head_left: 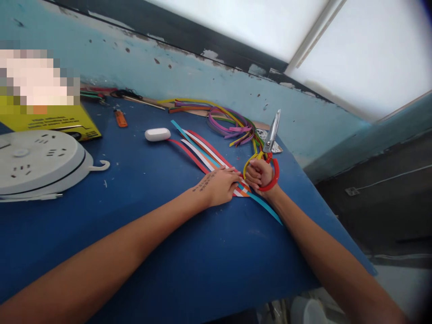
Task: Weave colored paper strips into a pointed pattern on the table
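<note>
A pair of scissors with red and yellow handles is in my right hand. My fingers are curled, the red handle loops around the hand, and the metal blades point up and away, held together. My left hand lies palm down, fingers stretched, across several flat woven strips in red, white, orange and blue. Their woven end shows between my two hands. From it a blue strip sticks out toward me, under my right wrist. The parts of the strips beneath my left palm are hidden.
Loose purple, yellow and green strips lie curled behind my hands. A white case, an orange cutter, a white round reel with a hook and a yellow box stand leftward. The blue table's edge runs along the right.
</note>
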Available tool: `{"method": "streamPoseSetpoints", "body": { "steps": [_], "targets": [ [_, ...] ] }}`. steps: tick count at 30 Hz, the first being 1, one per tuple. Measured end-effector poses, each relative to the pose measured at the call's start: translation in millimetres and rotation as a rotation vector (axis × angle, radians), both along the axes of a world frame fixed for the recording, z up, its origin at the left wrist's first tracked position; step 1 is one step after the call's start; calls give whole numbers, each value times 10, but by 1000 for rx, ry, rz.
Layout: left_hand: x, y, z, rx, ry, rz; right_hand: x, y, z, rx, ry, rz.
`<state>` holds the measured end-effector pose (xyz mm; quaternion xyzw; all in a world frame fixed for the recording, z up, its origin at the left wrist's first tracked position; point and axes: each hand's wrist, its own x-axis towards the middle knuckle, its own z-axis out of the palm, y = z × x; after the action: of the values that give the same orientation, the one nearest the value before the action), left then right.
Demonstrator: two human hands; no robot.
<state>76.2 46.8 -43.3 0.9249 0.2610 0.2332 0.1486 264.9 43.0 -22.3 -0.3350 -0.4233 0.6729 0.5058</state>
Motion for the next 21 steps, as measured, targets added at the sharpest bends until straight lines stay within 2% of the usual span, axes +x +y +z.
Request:
{"method": "streamPoseSetpoints", "body": {
  "steps": [8,15,21],
  "targets": [
    [-6,-4,16,-15,-3,7,58,-154,5,-53,-28,34],
    [1,-6,25,-9,17,8,19,84,-7,-47,3,-13],
    [-10,-27,44,-14,27,33,16,-13,-25,-55,-29,10]
  ]
}}
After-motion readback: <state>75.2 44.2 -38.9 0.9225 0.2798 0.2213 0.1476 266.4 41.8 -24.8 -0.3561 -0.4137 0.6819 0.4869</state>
